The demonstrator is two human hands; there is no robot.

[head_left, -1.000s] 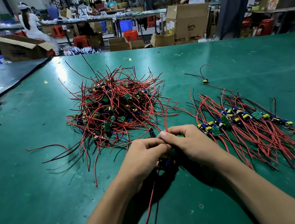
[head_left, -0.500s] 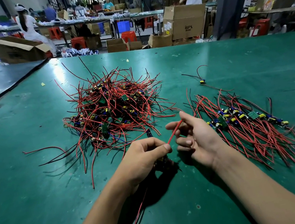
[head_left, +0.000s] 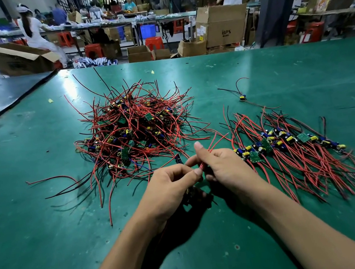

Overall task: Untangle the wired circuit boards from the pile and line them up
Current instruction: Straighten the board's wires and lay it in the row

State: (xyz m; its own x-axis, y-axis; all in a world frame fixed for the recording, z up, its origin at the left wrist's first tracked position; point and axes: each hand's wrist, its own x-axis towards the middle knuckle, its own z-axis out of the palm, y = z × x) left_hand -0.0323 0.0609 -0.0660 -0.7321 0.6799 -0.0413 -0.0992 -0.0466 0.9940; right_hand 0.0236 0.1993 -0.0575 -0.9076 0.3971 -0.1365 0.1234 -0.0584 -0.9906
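Left hand pinched red leads low | right hand gripped them, probably straightening for the row.

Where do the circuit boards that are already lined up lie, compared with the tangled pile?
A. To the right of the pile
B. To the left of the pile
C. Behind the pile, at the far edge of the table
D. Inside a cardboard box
A. The lined-up boards lie to the right of the tangled pile, beside the right hand, which pinches a red wire together with the left hand.
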